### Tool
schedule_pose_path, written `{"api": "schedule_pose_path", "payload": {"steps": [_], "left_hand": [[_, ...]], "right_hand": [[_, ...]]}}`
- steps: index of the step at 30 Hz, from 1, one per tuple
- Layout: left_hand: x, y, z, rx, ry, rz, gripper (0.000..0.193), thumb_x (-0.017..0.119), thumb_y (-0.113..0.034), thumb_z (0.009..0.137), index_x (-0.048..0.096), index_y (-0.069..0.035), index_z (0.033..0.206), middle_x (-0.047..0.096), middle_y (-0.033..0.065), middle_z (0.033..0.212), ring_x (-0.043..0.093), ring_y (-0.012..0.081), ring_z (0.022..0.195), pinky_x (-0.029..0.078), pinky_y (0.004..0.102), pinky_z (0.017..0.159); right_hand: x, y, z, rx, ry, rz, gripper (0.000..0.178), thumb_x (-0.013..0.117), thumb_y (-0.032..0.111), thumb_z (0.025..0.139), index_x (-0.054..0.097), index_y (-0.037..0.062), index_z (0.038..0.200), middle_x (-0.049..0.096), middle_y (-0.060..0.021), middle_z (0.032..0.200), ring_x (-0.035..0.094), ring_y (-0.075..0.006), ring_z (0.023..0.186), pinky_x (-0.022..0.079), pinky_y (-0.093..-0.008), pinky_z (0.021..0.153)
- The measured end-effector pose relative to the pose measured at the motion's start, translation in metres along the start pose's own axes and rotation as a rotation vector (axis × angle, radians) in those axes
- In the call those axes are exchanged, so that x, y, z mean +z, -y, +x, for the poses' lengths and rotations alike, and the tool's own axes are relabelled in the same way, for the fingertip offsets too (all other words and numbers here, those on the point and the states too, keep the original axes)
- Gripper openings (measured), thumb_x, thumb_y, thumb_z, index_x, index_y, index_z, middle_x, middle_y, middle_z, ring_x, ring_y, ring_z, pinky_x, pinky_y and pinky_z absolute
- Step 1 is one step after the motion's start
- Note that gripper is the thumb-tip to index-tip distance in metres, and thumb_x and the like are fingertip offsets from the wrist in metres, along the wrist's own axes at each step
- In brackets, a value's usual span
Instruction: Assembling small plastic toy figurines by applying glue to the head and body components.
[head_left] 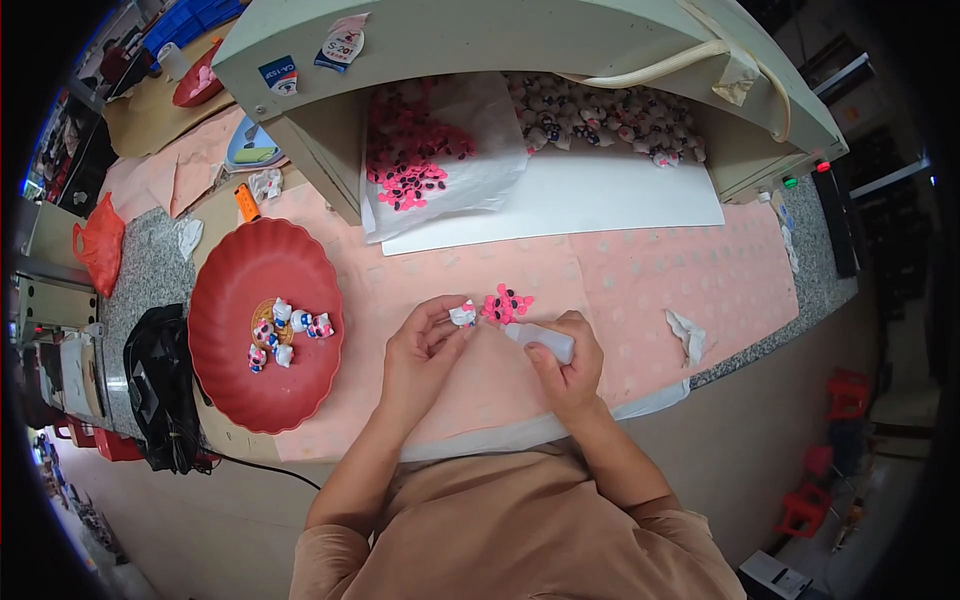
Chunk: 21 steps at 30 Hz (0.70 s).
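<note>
Between the fingertips of my left hand (pixel 425 350) is a small white figurine (pixel 463 314) with a bit of pink on it. My right hand (pixel 572 365) is closed round a translucent white squeeze bottle (pixel 545 343), its narrow end pointing left toward the figurine. Just beyond both hands lies a little heap of pink and black pieces (pixel 507 303) on the pink cloth. To the left, a red scalloped tray (pixel 225 375) holds several white, blue and pink figurines (pixel 284 355).
A pale green metal cabinet (pixel 500 45) overhangs the far side. Inside it, more pink and black pieces (pixel 410 185) lie on white sheeting beside many white figurines (pixel 600 125). A crumpled tissue (pixel 687 335) is at right, an orange-handled cutter (pixel 247 203) behind the tray, a black bag (pixel 160 385) at left.
</note>
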<state>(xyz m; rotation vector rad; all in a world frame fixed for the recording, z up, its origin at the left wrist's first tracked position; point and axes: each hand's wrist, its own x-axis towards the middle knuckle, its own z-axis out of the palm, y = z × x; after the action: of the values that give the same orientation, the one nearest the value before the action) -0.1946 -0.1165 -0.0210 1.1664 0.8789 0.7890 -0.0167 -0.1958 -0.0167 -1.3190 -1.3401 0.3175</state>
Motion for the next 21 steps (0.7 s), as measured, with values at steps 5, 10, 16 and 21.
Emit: {"api": "schedule_pose_path", "payload": {"steps": [5,10,16,21], "left_hand": [[0.001,0.0,0.0,-0.007,0.003,0.014,0.04,0.058,0.009,0.088,0.052,0.002,0.126,0.056,0.0104,0.123,0.061,0.0155,0.109,0.05,0.0246,0.09],[0.001,0.001,0.0,0.01,0.006,0.028,0.04,0.059,0.008,0.088,0.052,0.002,0.127,0.056,0.0105,0.123,0.061,0.0147,0.108,0.051,0.0238,0.089],[-0.009,-0.008,0.002,-0.09,0.042,-0.202,0.042,0.061,0.002,0.09,0.051,-0.003,0.131,0.061,0.0085,0.115,0.064,0.0153,0.102,0.053,0.0271,0.088],[-0.013,-0.017,0.0,-0.218,0.028,-0.33,0.047,0.057,-0.003,0.093,0.046,-0.007,0.139,0.063,0.0076,0.119,0.065,0.0159,0.1,0.056,0.0291,0.085]], "right_hand": [[0.002,-0.002,0.0,-0.022,0.01,0.051,0.022,0.073,0.008,0.081,0.06,0.0019,0.098,0.064,-0.011,0.087,0.059,-0.022,0.071,0.047,-0.0303,0.062],[0.001,0.0,0.002,-0.008,0.009,0.043,0.022,0.072,0.009,0.082,0.059,0.0013,0.097,0.064,-0.0109,0.086,0.059,-0.0198,0.071,0.047,-0.0295,0.063],[-0.023,-0.013,0.007,0.398,-0.07,0.279,0.02,0.066,0.009,0.088,0.053,0.001,0.1,0.061,-0.0054,0.087,0.057,-0.0113,0.077,0.047,-0.0269,0.069],[-0.037,-0.014,0.034,0.554,0.246,-0.11,0.029,0.07,0.004,0.082,0.052,0.0032,0.104,0.06,-0.0104,0.094,0.063,-0.0204,0.088,0.049,-0.031,0.077]]}}
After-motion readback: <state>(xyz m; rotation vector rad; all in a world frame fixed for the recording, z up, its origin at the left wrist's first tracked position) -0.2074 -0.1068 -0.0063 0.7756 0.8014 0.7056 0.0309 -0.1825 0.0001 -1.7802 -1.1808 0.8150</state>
